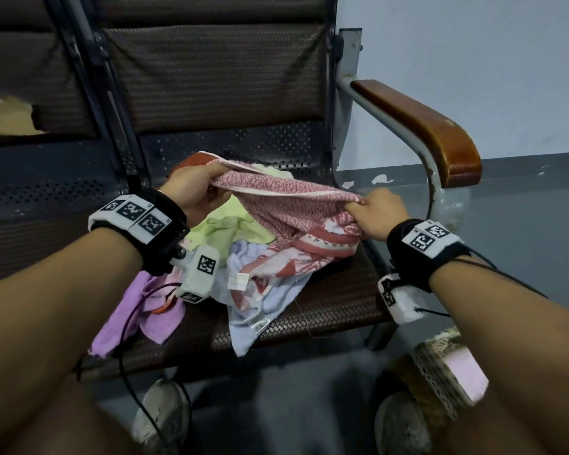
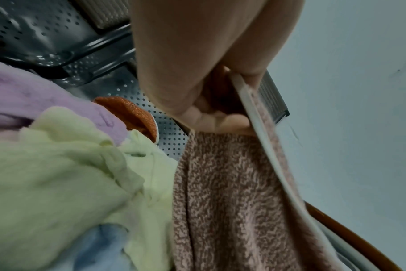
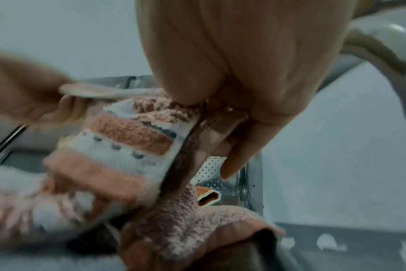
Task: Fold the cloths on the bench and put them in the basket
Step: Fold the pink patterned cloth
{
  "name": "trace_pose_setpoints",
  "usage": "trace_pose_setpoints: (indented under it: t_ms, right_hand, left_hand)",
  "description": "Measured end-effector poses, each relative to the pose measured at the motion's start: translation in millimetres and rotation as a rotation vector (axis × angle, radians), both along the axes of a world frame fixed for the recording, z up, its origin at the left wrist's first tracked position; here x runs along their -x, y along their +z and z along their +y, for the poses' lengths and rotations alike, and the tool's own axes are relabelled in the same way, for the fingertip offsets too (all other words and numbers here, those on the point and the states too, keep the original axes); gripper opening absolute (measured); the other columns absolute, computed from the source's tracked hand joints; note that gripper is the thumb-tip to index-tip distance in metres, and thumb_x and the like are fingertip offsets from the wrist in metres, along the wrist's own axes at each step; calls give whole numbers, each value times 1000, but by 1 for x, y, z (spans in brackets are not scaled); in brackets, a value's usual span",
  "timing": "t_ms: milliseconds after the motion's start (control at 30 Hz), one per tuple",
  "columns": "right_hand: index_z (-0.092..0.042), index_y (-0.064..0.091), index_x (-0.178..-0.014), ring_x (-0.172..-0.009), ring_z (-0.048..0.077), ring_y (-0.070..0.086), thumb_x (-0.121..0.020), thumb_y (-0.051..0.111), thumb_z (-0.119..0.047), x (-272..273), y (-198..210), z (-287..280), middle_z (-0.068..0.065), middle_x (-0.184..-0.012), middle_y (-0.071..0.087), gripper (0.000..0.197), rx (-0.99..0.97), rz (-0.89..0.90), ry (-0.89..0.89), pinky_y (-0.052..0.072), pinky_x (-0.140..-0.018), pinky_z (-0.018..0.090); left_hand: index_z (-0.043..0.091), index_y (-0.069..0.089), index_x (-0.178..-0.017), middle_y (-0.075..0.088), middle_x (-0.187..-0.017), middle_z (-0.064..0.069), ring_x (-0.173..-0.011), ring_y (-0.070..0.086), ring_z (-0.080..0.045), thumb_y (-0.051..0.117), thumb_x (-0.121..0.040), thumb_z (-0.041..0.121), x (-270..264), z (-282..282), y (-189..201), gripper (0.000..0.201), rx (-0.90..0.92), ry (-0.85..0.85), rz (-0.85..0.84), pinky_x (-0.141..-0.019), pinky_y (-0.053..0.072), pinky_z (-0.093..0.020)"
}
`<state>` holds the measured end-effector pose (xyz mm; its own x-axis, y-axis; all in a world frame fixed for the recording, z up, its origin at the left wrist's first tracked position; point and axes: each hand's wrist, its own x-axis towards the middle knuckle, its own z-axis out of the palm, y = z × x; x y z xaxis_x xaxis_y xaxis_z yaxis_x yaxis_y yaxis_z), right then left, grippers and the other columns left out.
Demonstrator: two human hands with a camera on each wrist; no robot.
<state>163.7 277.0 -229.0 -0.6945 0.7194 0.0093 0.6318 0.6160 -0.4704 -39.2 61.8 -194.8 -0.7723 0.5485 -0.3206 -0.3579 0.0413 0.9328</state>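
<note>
A red-and-white speckled towel (image 1: 286, 198) with striped ends is stretched between both hands above the bench seat (image 1: 326, 300). My left hand (image 1: 197, 188) pinches its white hem (image 2: 250, 102) at the left end. My right hand (image 1: 372, 208) grips the other end (image 3: 197, 117). The lower part of the towel (image 1: 309, 247) sags onto the pile. Under it lie a pale green cloth (image 1: 230, 221), a light blue cloth (image 1: 260, 307), a purple cloth (image 1: 138, 310) and an orange one (image 2: 130, 111). The basket (image 1: 440, 366) stands on the floor at the lower right, with something pink inside.
The bench has a woven brown back (image 1: 211, 67) and a wooden armrest (image 1: 431, 126) on the right, close to my right hand. A grey wall (image 1: 490, 60) rises behind. My shoes (image 1: 161, 412) show under the seat's front edge. Cables hang from both wrist cameras.
</note>
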Motion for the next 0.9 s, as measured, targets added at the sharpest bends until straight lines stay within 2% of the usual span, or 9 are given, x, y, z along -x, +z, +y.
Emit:
trace_pose_setpoints:
  t_ms: [167,233,300,367,433,567,667,767,900]
  right_hand:
    - [-24,61,-37,-41,-1,54,-80,75,-53,-9,-2,8,-14,-37,53,54,201,101,74,33,-40,12]
    - [-23,76,-61,-58,-2,68,-74,82,-50,-14,-3,9,-12,-61,72,30,412,142,175,44,-51,7]
    - [-16,78,-84,-71,3,73,-69,85,-48,-19,-2,9,-9,-77,77,36,463,86,271,49,-57,9]
    - [-22,78,-81,-67,-5,68,-65,86,-52,-22,-4,5,-16,-75,76,35,388,-43,347,44,-55,6]
    - [-28,76,-70,-58,-5,60,-69,84,-56,-23,-10,-3,-17,-64,70,29,317,-195,403,39,-49,8]
    - [-16,59,-51,-36,2,43,-84,70,-58,-17,-13,-16,-10,-40,50,54,211,-193,399,30,-39,12]
    - [-11,62,-57,-39,4,46,-76,70,-67,-10,0,-19,-4,-45,53,60,91,-20,294,31,-40,14]
    - [-15,72,-71,-53,3,61,-61,80,-69,-12,8,-22,-7,-63,71,55,140,-65,388,43,-50,17]
    - [-16,74,-73,-52,8,57,-70,80,-60,-16,9,-24,0,-63,70,44,106,-148,440,43,-49,21]
  left_hand:
    - [16,66,-97,70,-85,2,-72,65,-5,60,-95,9,6,-17,3,9,-96,-234,-7,-70,57,-16]
    - [16,64,-101,70,-95,-2,-82,63,-10,62,-91,1,8,-22,2,17,-110,-250,12,-82,58,-19]
    - [10,61,-112,67,-105,-8,-88,58,-14,58,-92,-5,10,-25,-1,25,-96,-214,34,-85,56,-20]
    - [0,59,-122,66,-108,-13,-75,66,-9,54,-94,-9,10,-27,-4,30,-79,-120,71,-70,58,-16]
    - [-2,61,-109,69,-91,-11,-51,63,-3,52,-95,-10,10,-27,-8,19,-49,26,118,-57,54,-13]
    - [6,56,-93,60,-75,-13,-50,59,-15,47,-100,-1,17,-27,-18,13,120,219,202,-46,55,-21]
    - [12,64,-91,59,-68,-10,-36,49,-9,39,-99,-2,17,-29,-18,29,116,239,194,-37,42,-17]
    - [16,76,-66,63,-55,0,-35,42,-6,36,-90,-9,18,-31,-9,53,-13,238,183,-37,30,-14]
    - [4,66,-93,56,-68,-8,-44,45,-7,32,-93,-11,25,-38,-5,37,-106,244,89,-45,39,-16]
